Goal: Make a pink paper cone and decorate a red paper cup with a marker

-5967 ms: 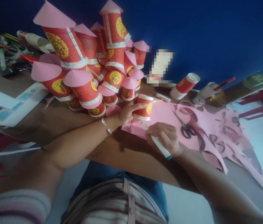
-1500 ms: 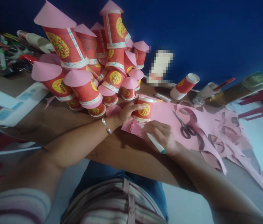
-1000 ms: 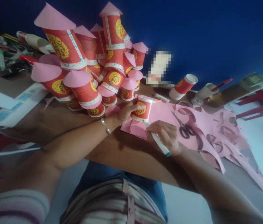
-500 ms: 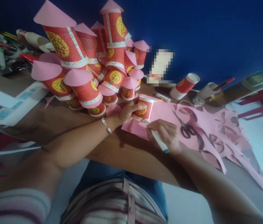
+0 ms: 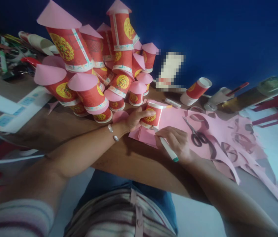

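My left hand (image 5: 138,119) is wrapped round a red paper cup (image 5: 155,116) with a yellow emblem, its thumb across the front. In my right hand (image 5: 175,141) is a white marker with a green end (image 5: 168,149); its tip meets the cup's lower edge. Beneath the cup lie pink paper pieces (image 5: 147,136). Several red cups with pink cone tops (image 5: 87,93) are stacked to the left and behind. Black-handled scissors (image 5: 198,136) rest on pink paper sheets (image 5: 175,118) to the right of my right hand.
Cut pink scraps (image 5: 242,141) spread over the right side. A red and white cup (image 5: 196,91), a glue stick (image 5: 172,103) and a clear cup with a pen (image 5: 218,98) stand or lie at the back. A white power strip (image 5: 17,110) is at left, near cluttered tools (image 5: 3,56).
The whole view has shifted very slightly. Both hands keep the same grip on the cup and the marker.
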Available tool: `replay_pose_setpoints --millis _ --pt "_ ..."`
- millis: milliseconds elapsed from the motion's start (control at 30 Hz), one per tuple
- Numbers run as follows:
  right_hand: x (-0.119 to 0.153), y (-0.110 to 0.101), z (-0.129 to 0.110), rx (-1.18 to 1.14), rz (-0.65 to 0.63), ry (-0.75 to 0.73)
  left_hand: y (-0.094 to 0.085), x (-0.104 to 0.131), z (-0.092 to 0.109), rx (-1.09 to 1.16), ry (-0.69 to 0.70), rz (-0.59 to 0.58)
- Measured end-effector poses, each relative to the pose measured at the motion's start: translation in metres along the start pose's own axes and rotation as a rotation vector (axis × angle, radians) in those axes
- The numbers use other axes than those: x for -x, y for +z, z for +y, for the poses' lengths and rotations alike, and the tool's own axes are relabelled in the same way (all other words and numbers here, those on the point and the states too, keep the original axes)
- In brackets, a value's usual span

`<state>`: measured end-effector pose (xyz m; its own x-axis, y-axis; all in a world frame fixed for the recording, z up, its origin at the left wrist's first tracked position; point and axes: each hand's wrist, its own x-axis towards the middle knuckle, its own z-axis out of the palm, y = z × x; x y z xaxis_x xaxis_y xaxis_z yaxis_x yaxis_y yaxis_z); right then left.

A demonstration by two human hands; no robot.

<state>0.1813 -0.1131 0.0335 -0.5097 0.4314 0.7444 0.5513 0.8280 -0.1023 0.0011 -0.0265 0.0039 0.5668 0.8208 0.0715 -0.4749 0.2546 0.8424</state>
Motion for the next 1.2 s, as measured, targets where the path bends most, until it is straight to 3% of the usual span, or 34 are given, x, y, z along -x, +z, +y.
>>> replay_pose_setpoints --millis 233,433,833,1200 --pt "0.001 -0.001 0.000 -0.005 0.007 -0.003 0.004 0.000 0.004 -0.004 -0.025 0.020" --pt "0.000 -0.003 -0.002 -0.040 -0.005 -0.029 0.007 -0.001 0.004 -0.003 0.061 0.080" --pt "0.000 0.001 -0.005 -0.089 -0.099 -0.079 0.014 0.002 0.007 -0.037 -0.021 0.043" --pt "0.000 -0.002 -0.004 -0.063 -0.007 -0.076 0.009 -0.001 0.009 0.016 0.003 0.049"
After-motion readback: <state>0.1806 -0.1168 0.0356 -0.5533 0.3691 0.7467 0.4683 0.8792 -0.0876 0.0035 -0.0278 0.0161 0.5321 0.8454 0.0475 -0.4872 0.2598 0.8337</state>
